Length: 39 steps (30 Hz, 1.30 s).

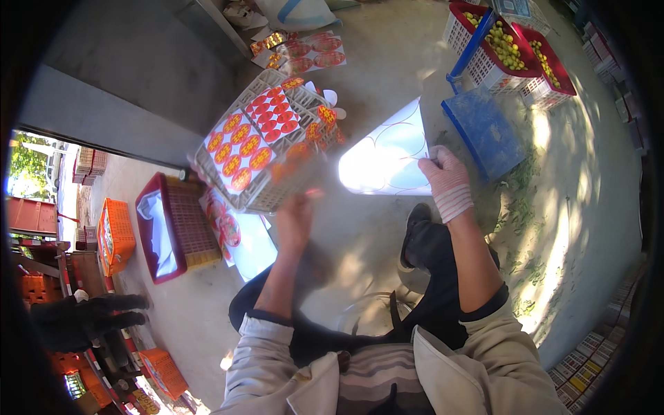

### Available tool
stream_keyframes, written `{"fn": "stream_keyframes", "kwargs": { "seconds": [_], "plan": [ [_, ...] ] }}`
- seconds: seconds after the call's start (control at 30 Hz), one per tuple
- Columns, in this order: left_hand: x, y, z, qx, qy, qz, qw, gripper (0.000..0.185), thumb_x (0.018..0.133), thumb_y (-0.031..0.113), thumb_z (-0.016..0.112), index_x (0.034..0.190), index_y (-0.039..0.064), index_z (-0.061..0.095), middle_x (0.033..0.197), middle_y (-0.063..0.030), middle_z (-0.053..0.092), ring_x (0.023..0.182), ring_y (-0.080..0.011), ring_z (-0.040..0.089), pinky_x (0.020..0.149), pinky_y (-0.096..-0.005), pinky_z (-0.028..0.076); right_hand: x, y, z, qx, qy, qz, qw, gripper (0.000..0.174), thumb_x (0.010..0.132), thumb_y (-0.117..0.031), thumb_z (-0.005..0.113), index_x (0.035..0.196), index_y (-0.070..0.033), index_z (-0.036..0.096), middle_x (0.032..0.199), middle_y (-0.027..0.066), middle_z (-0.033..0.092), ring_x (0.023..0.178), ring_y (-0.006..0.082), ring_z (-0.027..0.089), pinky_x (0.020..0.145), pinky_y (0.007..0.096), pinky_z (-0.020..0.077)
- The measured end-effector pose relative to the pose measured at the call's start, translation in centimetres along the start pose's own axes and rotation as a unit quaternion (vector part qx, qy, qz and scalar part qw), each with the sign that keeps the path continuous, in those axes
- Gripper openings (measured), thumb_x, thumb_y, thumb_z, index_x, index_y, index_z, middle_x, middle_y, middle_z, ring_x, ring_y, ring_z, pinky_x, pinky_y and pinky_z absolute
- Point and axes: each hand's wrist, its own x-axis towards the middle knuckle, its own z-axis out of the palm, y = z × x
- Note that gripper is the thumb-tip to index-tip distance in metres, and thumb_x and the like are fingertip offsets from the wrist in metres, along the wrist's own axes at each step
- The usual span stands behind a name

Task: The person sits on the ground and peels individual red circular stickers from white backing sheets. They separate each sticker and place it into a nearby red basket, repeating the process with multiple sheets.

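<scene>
My right hand (450, 179), in a pinkish knit glove with striped cuff, pinches the edge of a white sticker sheet (386, 150). Thin red oval outlines show on the sheet, and bright light washes out its left part. My bare left hand (294, 220) is motion-blurred near the front edge of an upturned plastic crate (259, 199). A small red blur shows at its fingertips; what it is cannot be made out. On the crate lie a sheet of large red oval stickers (239, 150) and one of smaller stickers (272, 114). Loose red-and-yellow stickers (327, 115) hang along its right edge.
Red-lined baskets of yellow-green fruit (506, 46) stand upper right, beside a blue platform scale (485, 132). A lined basket (176, 228) and an orange crate (115, 236) stand left. More sticker sheets (316, 52) lie on the floor. Another person's dark-clothed legs (85, 319) show far left.
</scene>
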Motion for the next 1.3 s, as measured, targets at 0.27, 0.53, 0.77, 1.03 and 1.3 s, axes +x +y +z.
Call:
{"fn": "stream_keyframes", "kwargs": {
  "seconds": [0.27, 0.53, 0.77, 1.03, 1.3],
  "plan": [
    [3.1, -11.4, 7.3, 0.276, -0.290, 0.081, 0.913, 0.072, 0.086, 0.011, 0.059, 0.152, -0.003, 0.033, 0.148, -0.0302, 0.044, 0.136, -0.0461, 0.046, 0.116, -0.0509, 0.038, -1.4, -1.4, -0.6, 0.103, -0.016, 0.019, 0.994, 0.010, 0.090, -0.008, 0.070, 0.094, 0.000, 0.065, 0.079, -0.0031, 0.058, 0.073, 0.0051, 0.049, 0.067, 0.0241, 0.0442],
    [9.5, -17.7, 10.3, 0.378, -0.244, 0.126, 0.884, 0.084, 0.084, 0.001, 0.056, 0.159, -0.009, 0.018, 0.162, -0.0311, 0.025, 0.147, -0.0468, 0.032, 0.121, -0.0526, 0.028, -1.4, -2.0, -1.6, 0.095, -0.015, 0.064, 0.993, 0.008, 0.091, -0.005, 0.069, 0.090, -0.001, 0.062, 0.078, -0.0052, 0.051, 0.072, 0.0032, 0.045, 0.067, 0.0218, 0.0401],
    [10.6, -19.0, 10.9, 0.409, -0.212, 0.092, 0.883, 0.079, 0.083, 0.002, 0.060, 0.155, -0.004, 0.028, 0.156, -0.0280, 0.034, 0.146, -0.0445, 0.033, 0.122, -0.0509, 0.027, -1.6, -2.5, -1.0, 0.100, -0.035, 0.084, 0.991, 0.004, 0.092, -0.002, 0.068, 0.093, -0.002, 0.064, 0.080, -0.0050, 0.054, 0.072, 0.0028, 0.047, 0.067, 0.0210, 0.0409],
    [9.0, -18.9, 9.5, 0.391, -0.225, -0.064, 0.890, 0.068, 0.085, 0.018, 0.066, 0.145, -0.002, 0.043, 0.154, -0.0232, 0.042, 0.127, -0.0424, 0.056, 0.109, -0.0492, 0.044, -1.6, -2.7, -0.7, 0.061, -0.037, 0.049, 0.996, 0.005, 0.093, -0.003, 0.068, 0.097, 0.000, 0.067, 0.080, -0.0035, 0.059, 0.074, 0.0031, 0.051, 0.068, 0.0220, 0.0445],
    [3.7, -8.5, 5.0, 0.068, -0.428, -0.181, 0.883, 0.059, 0.093, 0.047, 0.063, 0.136, 0.006, 0.060, 0.144, -0.0139, 0.057, 0.132, -0.0322, 0.054, 0.110, -0.0412, 0.043, -1.7, -1.3, 0.1, 0.095, -0.118, 0.017, 0.988, 0.018, 0.090, -0.015, 0.070, 0.099, 0.001, 0.068, 0.083, 0.0016, 0.064, 0.077, 0.0066, 0.056, 0.071, 0.0261, 0.0485]
  ]
}}
